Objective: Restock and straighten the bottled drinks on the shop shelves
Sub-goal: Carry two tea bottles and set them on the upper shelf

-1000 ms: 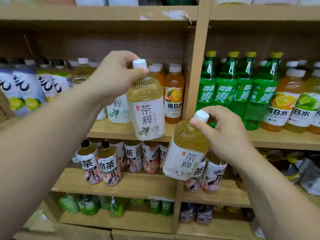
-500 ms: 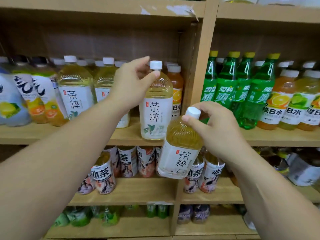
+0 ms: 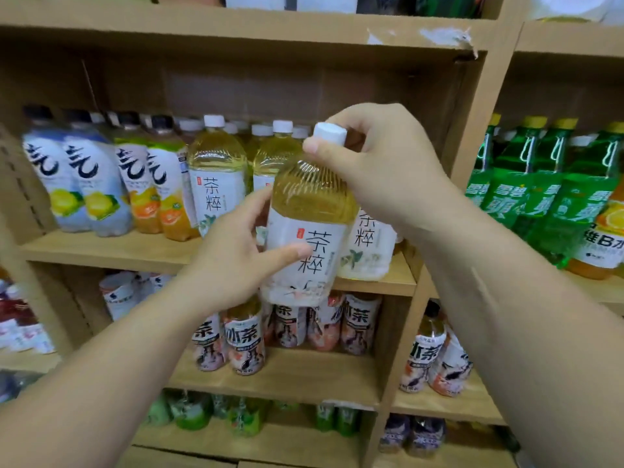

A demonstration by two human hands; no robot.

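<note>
A pale yellow tea bottle [image 3: 309, 228] with a white cap and white label is held up in front of the middle shelf [image 3: 111, 253]. My right hand [image 3: 381, 163] pinches its cap and neck from above. My left hand [image 3: 236, 255] wraps the label from the left, thumb across the front. Just behind it, at the right end of the shelf, stands another tea bottle [image 3: 369, 246], partly hidden. More of the same tea bottles [image 3: 216, 177] stand further left on that shelf.
Blue and orange labelled bottles [image 3: 98, 184] fill the shelf's left end. Green soda bottles [image 3: 540, 184] and an orange drink [image 3: 604, 241] stand beyond the upright divider [image 3: 472, 136]. Small tea bottles [image 3: 243, 342] line the shelf below, green ones [image 3: 189, 413] the lowest.
My left hand let go of the tea bottle now standing on the shelf and took hold of the label of the bottle in my right hand, which has risen up and right.
</note>
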